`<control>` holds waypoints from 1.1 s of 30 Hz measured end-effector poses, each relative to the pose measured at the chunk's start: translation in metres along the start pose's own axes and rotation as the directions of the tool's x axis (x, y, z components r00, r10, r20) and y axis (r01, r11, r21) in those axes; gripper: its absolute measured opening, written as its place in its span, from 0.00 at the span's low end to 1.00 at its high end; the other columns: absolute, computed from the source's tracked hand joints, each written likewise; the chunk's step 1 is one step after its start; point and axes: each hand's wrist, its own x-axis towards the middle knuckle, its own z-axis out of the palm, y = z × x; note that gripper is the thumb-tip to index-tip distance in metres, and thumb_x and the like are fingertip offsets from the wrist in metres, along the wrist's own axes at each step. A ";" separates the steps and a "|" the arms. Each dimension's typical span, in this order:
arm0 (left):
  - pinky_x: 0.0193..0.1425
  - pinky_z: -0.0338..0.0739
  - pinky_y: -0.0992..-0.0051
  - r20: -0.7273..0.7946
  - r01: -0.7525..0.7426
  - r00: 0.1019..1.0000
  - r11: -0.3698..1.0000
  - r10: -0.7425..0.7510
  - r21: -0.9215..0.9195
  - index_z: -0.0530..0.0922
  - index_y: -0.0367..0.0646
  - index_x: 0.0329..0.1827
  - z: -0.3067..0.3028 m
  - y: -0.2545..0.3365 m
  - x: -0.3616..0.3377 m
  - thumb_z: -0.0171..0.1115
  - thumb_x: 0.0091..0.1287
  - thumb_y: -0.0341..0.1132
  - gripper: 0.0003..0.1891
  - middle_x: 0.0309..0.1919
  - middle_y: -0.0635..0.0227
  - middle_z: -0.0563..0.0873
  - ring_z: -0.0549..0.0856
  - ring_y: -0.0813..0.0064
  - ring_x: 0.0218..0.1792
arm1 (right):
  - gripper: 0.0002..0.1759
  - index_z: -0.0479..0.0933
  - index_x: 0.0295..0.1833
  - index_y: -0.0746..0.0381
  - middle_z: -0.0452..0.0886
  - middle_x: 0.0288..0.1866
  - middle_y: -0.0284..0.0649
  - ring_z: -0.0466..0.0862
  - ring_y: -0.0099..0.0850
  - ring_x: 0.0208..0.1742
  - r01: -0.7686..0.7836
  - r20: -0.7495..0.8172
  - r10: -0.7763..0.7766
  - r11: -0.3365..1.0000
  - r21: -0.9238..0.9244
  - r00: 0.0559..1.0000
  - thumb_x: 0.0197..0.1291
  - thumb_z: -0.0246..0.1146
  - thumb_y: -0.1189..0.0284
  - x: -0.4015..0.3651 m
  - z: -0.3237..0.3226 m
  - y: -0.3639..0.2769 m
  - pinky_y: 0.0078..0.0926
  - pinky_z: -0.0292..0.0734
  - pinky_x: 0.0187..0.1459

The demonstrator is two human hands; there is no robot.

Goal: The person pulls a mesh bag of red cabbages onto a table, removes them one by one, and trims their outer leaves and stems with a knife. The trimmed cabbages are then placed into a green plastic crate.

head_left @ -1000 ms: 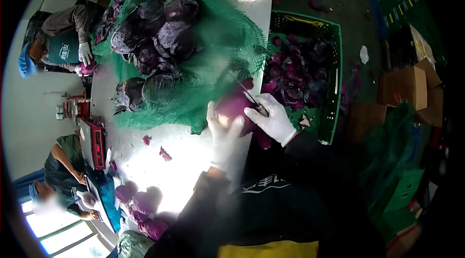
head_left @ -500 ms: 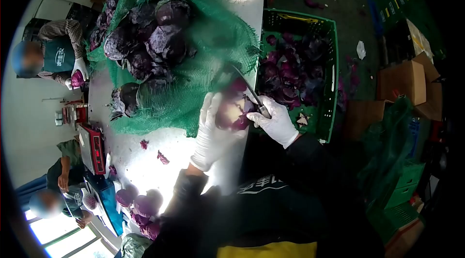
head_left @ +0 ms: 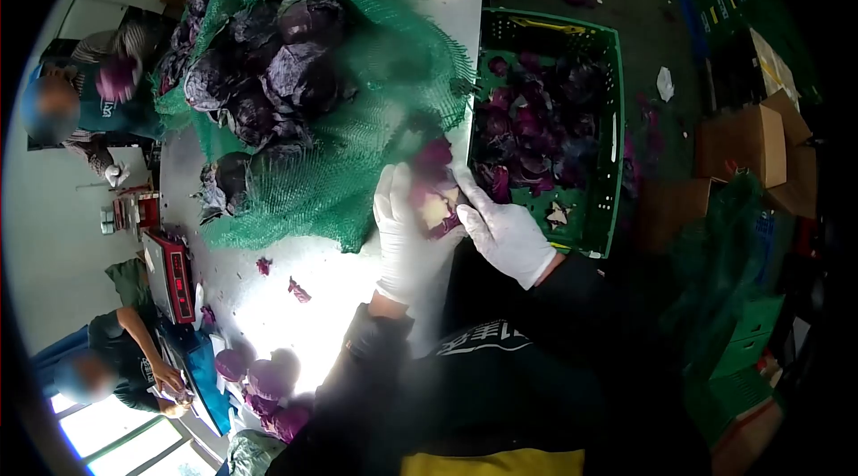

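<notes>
Between my gloved hands is a red cabbage (head_left: pixel 434 199) with its pale cut base facing up, near the table's edge. My left hand (head_left: pixel 399 227) is wrapped round its left and lower side. My right hand (head_left: pixel 502 230) touches its right side, fingers bent against the leaves; the knife is not visible, and what this hand grips is hidden. Beyond them, dark cabbages (head_left: pixel 302 74) lie on a green mesh bag (head_left: pixel 331 185). A green crate (head_left: pixel 615 132) with purple leaves stands to the right of the table.
A co-worker (head_left: pixel 98 83) at the upper left has a cabbage; another co-worker (head_left: pixel 134 351) is at the lower left. A red scale (head_left: pixel 170 275) and trimmed cabbages (head_left: pixel 268 379) are on the table (head_left: pixel 241 297). Cardboard boxes (head_left: pixel 740 150) stand at the right.
The knife, visible before in my right hand, has gone from sight. My right hand has turned and its fingers now lie along the cabbage. The upper-left co-worker's cabbage has moved up.
</notes>
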 end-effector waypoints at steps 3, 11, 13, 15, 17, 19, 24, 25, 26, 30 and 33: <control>0.72 0.69 0.58 0.032 0.003 0.999 1.000 -0.004 0.009 0.52 0.41 0.79 -0.007 0.003 0.003 0.86 0.43 0.34 0.61 0.71 0.48 0.60 0.66 0.48 0.69 | 0.33 0.54 0.82 0.49 0.79 0.21 0.51 0.82 0.52 0.23 0.073 -0.102 -0.068 0.996 0.045 0.992 0.75 0.54 0.61 0.006 0.012 0.008 0.45 0.79 0.28; 0.74 0.69 0.60 0.032 0.004 0.999 0.999 -0.005 0.035 0.53 0.39 0.78 -0.007 0.001 0.003 0.87 0.42 0.33 0.61 0.71 0.49 0.61 0.66 0.51 0.71 | 0.20 0.73 0.70 0.51 0.84 0.31 0.42 0.84 0.41 0.26 0.134 -0.275 -0.076 0.971 0.199 0.958 0.78 0.53 0.60 0.025 0.022 0.040 0.38 0.82 0.33; 0.74 0.69 0.60 0.011 -0.066 0.998 0.994 0.065 0.084 0.54 0.38 0.78 -0.010 0.001 -0.007 0.87 0.41 0.33 0.61 0.70 0.49 0.62 0.67 0.50 0.71 | 0.19 0.75 0.65 0.56 0.82 0.29 0.39 0.81 0.35 0.23 -0.166 -0.182 0.224 0.943 0.288 0.957 0.77 0.53 0.58 0.028 0.001 0.065 0.33 0.79 0.31; 0.75 0.67 0.60 -0.027 -0.008 1.000 1.000 0.009 0.010 0.56 0.37 0.77 -0.013 0.005 -0.015 0.88 0.41 0.34 0.60 0.69 0.51 0.64 0.68 0.52 0.71 | 0.22 0.76 0.64 0.59 0.77 0.27 0.34 0.76 0.24 0.21 -0.350 -0.071 0.455 0.766 0.539 0.888 0.77 0.54 0.56 0.033 -0.010 0.075 0.26 0.74 0.28; 0.76 0.65 0.61 -0.074 0.181 0.980 0.982 -0.184 -0.051 0.56 0.37 0.76 -0.010 0.006 -0.025 0.88 0.41 0.35 0.59 0.70 0.52 0.64 0.67 0.55 0.71 | 0.27 0.73 0.69 0.58 0.77 0.25 0.34 0.76 0.24 0.22 -0.298 -0.105 0.432 0.759 0.579 0.896 0.74 0.58 0.53 0.029 -0.010 0.062 0.26 0.75 0.29; 0.76 0.65 0.61 -0.089 0.156 0.983 0.987 -0.159 -0.044 0.57 0.38 0.76 -0.009 0.005 -0.029 0.88 0.41 0.35 0.59 0.70 0.52 0.64 0.67 0.55 0.71 | 0.36 0.68 0.74 0.57 0.78 0.24 0.37 0.78 0.29 0.21 -0.191 -0.180 0.267 0.915 0.355 0.947 0.68 0.63 0.49 0.021 -0.024 0.023 0.27 0.76 0.30; 0.74 0.67 0.62 -0.069 0.112 0.991 0.993 -0.114 -0.033 0.56 0.39 0.76 -0.004 0.013 -0.020 0.89 0.39 0.35 0.60 0.70 0.53 0.63 0.69 0.57 0.69 | 0.27 0.73 0.63 0.61 0.80 0.24 0.35 0.80 0.19 0.25 0.080 -0.191 -0.074 0.997 0.023 0.979 0.61 0.71 0.65 0.002 0.013 -0.010 0.20 0.77 0.32; 0.74 0.67 0.63 -0.045 0.158 0.986 0.986 -0.161 -0.059 0.56 0.40 0.76 -0.006 0.014 -0.018 0.89 0.39 0.34 0.60 0.70 0.54 0.63 0.69 0.58 0.69 | 0.18 0.76 0.55 0.59 0.86 0.34 0.50 0.89 0.46 0.35 -0.007 -0.144 0.049 0.962 0.273 0.988 0.65 0.65 0.61 0.000 0.016 -0.004 0.38 0.84 0.39; 0.74 0.68 0.63 -0.025 0.212 0.976 0.974 -0.214 -0.081 0.56 0.40 0.76 -0.011 0.014 -0.017 0.89 0.39 0.33 0.61 0.70 0.54 0.63 0.69 0.58 0.68 | 0.12 0.77 0.48 0.61 0.86 0.33 0.51 0.89 0.46 0.35 -0.014 -0.163 0.066 0.953 0.302 0.984 0.64 0.65 0.66 0.001 0.015 0.004 0.35 0.84 0.39; 0.75 0.68 0.62 0.018 0.281 0.958 0.928 -0.285 -0.245 0.55 0.43 0.77 -0.011 -0.010 -0.025 0.89 0.39 0.33 0.62 0.69 0.57 0.62 0.68 0.62 0.68 | 0.08 0.77 0.43 0.62 0.81 0.24 0.47 0.83 0.44 0.24 -0.220 -0.316 0.286 0.949 0.227 0.905 0.62 0.65 0.71 0.006 0.024 0.125 0.37 0.80 0.31; 0.76 0.67 0.60 0.009 0.185 0.982 0.964 -0.186 -0.192 0.54 0.46 0.79 -0.018 -0.008 -0.021 0.89 0.38 0.34 0.64 0.69 0.57 0.62 0.66 0.62 0.69 | 0.18 0.80 0.54 0.59 0.80 0.34 0.39 0.79 0.30 0.27 -0.164 -0.398 0.281 0.939 0.304 0.873 0.60 0.72 0.69 0.012 -0.022 0.095 0.29 0.79 0.33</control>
